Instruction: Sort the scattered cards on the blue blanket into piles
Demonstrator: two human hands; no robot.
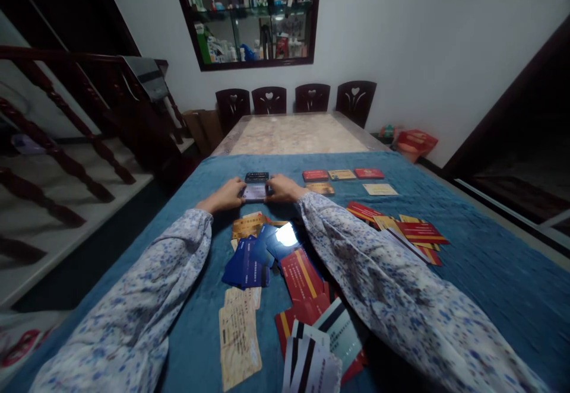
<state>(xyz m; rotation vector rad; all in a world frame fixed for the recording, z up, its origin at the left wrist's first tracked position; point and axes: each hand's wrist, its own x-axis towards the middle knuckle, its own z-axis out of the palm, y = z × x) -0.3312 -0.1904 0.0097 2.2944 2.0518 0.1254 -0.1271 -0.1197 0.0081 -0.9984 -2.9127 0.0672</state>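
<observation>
Both arms reach forward over the blue cloth (187,203). Between my hands lies a pale lilac card stack (255,192), with my left hand (227,196) gripping its left edge and my right hand (283,189) gripping its right edge. Just beyond it sits a black card stack (257,176). Nearer to me spread loose piles: gold cards (248,225), blue cards (248,265), red cards (300,277), beige cards (239,336) and silvery cards with dark stripes (312,366). A bright glare covers part of one blue card.
To the right stand red card stacks (314,176) and gold ones (342,174), with a cream card (380,189) in front. A mixed card pile (401,230) lies beside my right forearm. Dark chairs (268,101) line the far table end; a stair railing (57,143) runs on the left.
</observation>
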